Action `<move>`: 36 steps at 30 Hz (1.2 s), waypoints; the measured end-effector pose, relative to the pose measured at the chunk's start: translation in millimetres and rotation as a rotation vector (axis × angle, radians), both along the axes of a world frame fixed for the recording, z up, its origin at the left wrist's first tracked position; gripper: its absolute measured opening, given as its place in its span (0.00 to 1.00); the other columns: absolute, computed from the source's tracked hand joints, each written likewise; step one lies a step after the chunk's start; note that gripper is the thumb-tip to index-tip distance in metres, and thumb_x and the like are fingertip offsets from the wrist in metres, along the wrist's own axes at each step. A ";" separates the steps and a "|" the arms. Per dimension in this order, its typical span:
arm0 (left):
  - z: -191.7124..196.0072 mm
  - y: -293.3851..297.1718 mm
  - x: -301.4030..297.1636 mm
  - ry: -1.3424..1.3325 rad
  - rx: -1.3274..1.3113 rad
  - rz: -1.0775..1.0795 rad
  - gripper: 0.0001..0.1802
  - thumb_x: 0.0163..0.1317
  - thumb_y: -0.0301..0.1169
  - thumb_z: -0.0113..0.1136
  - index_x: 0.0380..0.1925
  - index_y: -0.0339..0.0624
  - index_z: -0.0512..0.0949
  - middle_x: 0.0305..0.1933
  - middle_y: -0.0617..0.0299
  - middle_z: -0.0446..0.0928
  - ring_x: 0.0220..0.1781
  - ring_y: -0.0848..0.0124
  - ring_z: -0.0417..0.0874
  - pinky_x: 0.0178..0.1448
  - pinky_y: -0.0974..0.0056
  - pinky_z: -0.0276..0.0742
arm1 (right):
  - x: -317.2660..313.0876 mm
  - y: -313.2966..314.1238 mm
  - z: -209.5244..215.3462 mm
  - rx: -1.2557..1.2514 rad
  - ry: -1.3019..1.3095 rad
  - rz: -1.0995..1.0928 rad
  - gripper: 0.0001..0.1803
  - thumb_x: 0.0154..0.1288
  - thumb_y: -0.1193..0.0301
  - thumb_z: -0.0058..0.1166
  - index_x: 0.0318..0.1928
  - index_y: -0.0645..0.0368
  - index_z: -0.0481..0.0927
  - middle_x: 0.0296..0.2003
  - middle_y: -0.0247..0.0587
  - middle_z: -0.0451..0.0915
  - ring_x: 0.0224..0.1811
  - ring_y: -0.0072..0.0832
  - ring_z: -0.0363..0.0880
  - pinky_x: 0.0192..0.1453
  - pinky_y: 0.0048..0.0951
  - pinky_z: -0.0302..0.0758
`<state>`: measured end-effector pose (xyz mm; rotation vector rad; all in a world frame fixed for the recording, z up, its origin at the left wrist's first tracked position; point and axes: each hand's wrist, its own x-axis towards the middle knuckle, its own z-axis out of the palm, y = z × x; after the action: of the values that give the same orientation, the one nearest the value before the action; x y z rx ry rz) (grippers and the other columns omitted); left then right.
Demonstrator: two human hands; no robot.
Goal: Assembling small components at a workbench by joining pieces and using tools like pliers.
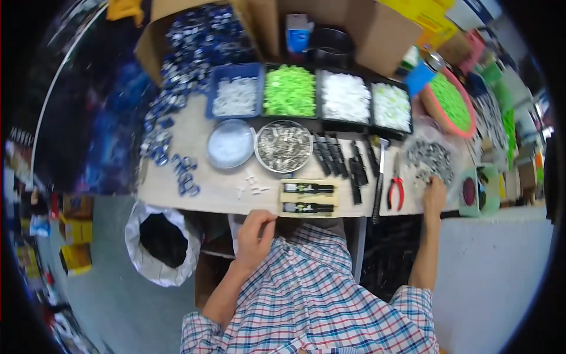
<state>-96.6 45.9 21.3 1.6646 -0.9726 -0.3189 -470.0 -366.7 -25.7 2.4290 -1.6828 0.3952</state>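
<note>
My left hand (pixel 254 235) hangs just below the workbench's front edge, fingers curled together; I cannot make out anything in it. My right hand (pixel 434 192) reaches to the right end of the bench and rests at the edge of a pile of small grey metal parts (pixel 429 159) lying on clear plastic. In front of me a pale wooden jig (pixel 308 198) holds two black oblong parts. Several more black oblong parts (pixel 339 158) lie in a row behind it.
Trays of white pieces (pixel 236 96) and green pieces (pixel 289 89) line the back. Two round bowls (pixel 284 146) stand in front. A hammer (pixel 379 177) and red-handled pliers (pixel 395 187) lie at right. Blue-silver parts (pixel 177 88) spill at left. A white sack (pixel 158 239) stands below.
</note>
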 end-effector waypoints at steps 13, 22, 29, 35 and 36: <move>-25.9 -8.1 72.4 -0.143 0.139 0.448 0.10 0.65 0.18 0.60 0.46 0.33 0.79 0.41 0.55 0.78 0.34 0.69 0.80 0.38 0.66 0.75 | 30.6 10.8 19.1 -0.164 -0.249 0.115 0.11 0.72 0.74 0.56 0.50 0.68 0.77 0.45 0.52 0.80 0.47 0.47 0.80 0.55 0.40 0.77; -19.7 -9.5 72.8 -0.329 0.364 0.254 0.18 0.61 0.17 0.62 0.53 0.34 0.79 0.44 0.46 0.76 0.46 0.44 0.80 0.49 0.50 0.77 | 193.4 181.7 60.4 0.622 -1.048 0.576 0.10 0.76 0.81 0.49 0.54 0.62 0.74 0.50 0.40 0.76 0.43 0.22 0.79 0.49 0.23 0.78; -23.3 -8.2 70.5 -0.313 0.339 0.233 0.14 0.60 0.15 0.61 0.47 0.33 0.77 0.42 0.45 0.74 0.43 0.45 0.79 0.48 0.51 0.77 | 223.8 239.8 53.1 0.809 -0.805 0.959 0.11 0.67 0.84 0.55 0.49 0.64 0.75 0.55 0.47 0.73 0.52 0.31 0.80 0.52 0.27 0.79; -16.9 5.4 79.4 0.424 0.127 0.320 0.07 0.64 0.16 0.60 0.42 0.33 0.76 0.40 0.61 0.74 0.37 0.72 0.76 0.46 0.65 0.77 | 162.2 276.6 57.3 0.933 -0.865 0.795 0.10 0.62 0.84 0.58 0.43 0.64 0.75 0.53 0.49 0.73 0.52 0.31 0.77 0.58 0.29 0.74; -11.1 0.0 86.5 0.447 -0.009 0.315 0.07 0.65 0.17 0.60 0.42 0.33 0.76 0.40 0.63 0.75 0.39 0.75 0.76 0.47 0.67 0.77 | 152.1 281.8 56.2 0.947 -0.938 0.718 0.11 0.62 0.85 0.58 0.43 0.64 0.75 0.53 0.48 0.74 0.51 0.30 0.76 0.57 0.27 0.74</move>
<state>-10.1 45.9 10.2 1.6145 -0.3731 -0.4478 -317.8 -84.9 30.4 4.0015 -1.2516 1.2023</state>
